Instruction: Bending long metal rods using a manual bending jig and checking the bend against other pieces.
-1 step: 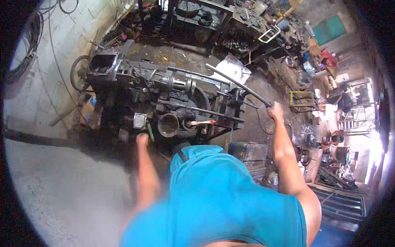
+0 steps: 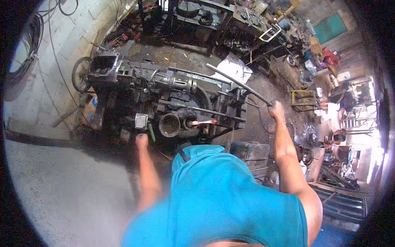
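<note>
The long metal bar (image 2: 240, 85) slants above the right end of a greasy dark machine (image 2: 177, 84), its free end far and to the left, its other end near and to the right, in the right hand (image 2: 276, 110). Whether it touches the machine there cannot be told.

Along the machine's near side stand the containers. The square tin (image 2: 141, 121) is leftmost, pale inside, its contents too small to make out. Right of it is a round bowl (image 2: 169, 135), brownish and dark within; what it holds is unclear. Just right again, a smaller dark pot (image 2: 190, 128) has a brush (image 2: 204, 122) leaning in it, the red-tipped handle pointing right.

The right arm reaches forward nearly straight, fingers wrapped around the bar's end. The left arm also stretches forward, its hand (image 2: 142, 141) just on the near side of the tin and beside a green stick (image 2: 152, 132); those fingers look curled, but whether they grip anything cannot be told.

Farther right stands a yellow frame (image 2: 303, 101); beyond the machine, a white sheet (image 2: 233, 68) lies on the floor.
</note>
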A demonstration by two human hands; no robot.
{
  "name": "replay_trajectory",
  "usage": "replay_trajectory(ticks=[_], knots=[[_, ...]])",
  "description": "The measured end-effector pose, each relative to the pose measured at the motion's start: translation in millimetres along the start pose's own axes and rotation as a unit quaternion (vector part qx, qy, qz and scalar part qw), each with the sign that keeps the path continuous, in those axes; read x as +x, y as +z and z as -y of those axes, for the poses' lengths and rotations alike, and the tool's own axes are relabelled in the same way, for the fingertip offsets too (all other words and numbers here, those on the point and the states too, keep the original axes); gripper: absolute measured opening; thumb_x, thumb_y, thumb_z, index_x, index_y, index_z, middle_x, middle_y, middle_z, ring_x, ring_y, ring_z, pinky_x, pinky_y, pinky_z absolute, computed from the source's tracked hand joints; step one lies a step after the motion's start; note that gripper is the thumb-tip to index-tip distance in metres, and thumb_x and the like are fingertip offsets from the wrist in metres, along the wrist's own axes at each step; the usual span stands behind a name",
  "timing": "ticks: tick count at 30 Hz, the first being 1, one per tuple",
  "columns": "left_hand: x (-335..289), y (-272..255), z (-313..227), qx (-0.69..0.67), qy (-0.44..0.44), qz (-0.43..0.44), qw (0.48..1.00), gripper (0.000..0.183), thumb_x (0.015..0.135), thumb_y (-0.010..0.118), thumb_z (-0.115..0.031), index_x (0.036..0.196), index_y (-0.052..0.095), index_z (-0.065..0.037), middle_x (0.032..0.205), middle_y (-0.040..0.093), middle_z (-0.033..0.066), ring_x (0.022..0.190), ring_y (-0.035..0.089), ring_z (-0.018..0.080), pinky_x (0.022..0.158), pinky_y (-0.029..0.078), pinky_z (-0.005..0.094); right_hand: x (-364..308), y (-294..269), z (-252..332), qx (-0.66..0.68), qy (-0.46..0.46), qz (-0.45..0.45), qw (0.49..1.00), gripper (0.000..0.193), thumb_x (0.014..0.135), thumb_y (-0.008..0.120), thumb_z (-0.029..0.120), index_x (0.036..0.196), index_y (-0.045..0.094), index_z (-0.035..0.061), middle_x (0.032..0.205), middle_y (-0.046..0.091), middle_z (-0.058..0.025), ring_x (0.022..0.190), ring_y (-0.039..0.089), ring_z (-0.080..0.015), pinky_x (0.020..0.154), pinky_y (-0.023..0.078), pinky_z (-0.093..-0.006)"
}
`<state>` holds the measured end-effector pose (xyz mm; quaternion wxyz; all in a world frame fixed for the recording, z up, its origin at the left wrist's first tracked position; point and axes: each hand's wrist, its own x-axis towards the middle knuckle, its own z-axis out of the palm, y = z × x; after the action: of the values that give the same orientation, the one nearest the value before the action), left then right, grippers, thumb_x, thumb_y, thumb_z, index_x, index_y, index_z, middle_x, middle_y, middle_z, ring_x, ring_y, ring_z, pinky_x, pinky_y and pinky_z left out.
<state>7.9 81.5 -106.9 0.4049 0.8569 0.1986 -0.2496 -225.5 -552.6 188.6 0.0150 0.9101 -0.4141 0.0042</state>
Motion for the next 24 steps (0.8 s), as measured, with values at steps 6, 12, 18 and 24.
replay_trajectory(ticks=[6, 12, 18, 24], knots=[[-37, -42, -86, -0.025, 0.135, -0.301, 0.944, 0.027, 0.079, 0.057, -0.020, 0.097, 0.062, -0.001, 0.096, 0.065, 0.0202, 0.092, 0.062, 0.0350, 0.082, 0.047, 0.0437, 11, -1, -22, 0.000, 0.008, 0.062, 0.998, 0.022, 0.073, 0.060, 0.022, 0.086, 0.069, 0.0084, 0.087, 0.065, -0.0216, 0.085, 0.062, -0.0387, 0.076, 0.050, -0.0462], [-70, -12, -248, -0.080, 0.246, -0.300, 0.918, 0.025, 0.076, 0.058, -0.018, 0.095, 0.066, -0.003, 0.093, 0.067, 0.0164, 0.088, 0.063, 0.0317, 0.080, 0.047, 0.0383, 20, 20, -66, 0.001, -0.010, 0.006, 1.000, 0.021, 0.070, 0.062, 0.023, 0.084, 0.066, 0.0069, 0.083, 0.065, -0.0202, 0.083, 0.063, -0.0386, 0.074, 0.049, -0.0486], [-84, 84, -378, -0.378, 0.206, 0.127, 0.894, 0.041, 0.086, 0.056, -0.027, 0.116, 0.052, 0.002, 0.106, 0.061, 0.0152, 0.087, 0.062, 0.0258, 0.076, 0.052, 0.0370, 24, 30, -82, -0.001, -0.083, 0.027, 0.996, 0.019, 0.074, 0.062, 0.027, 0.082, 0.065, 0.0104, 0.081, 0.065, -0.0171, 0.078, 0.064, -0.0358, 0.070, 0.051, -0.0455], [-170, 204, -480, -0.444, 0.199, 0.236, 0.841, 0.025, 0.090, 0.044, -0.025, 0.090, 0.055, -0.002, 0.073, 0.057, 0.0103, 0.069, 0.056, 0.0227, 0.079, 0.047, 0.0446, 26, 56, -106, 0.052, -0.122, -0.008, 0.991, 0.018, 0.075, 0.063, 0.025, 0.087, 0.065, 0.0129, 0.079, 0.067, -0.0154, 0.073, 0.067, -0.0325, 0.065, 0.054, -0.0430]])
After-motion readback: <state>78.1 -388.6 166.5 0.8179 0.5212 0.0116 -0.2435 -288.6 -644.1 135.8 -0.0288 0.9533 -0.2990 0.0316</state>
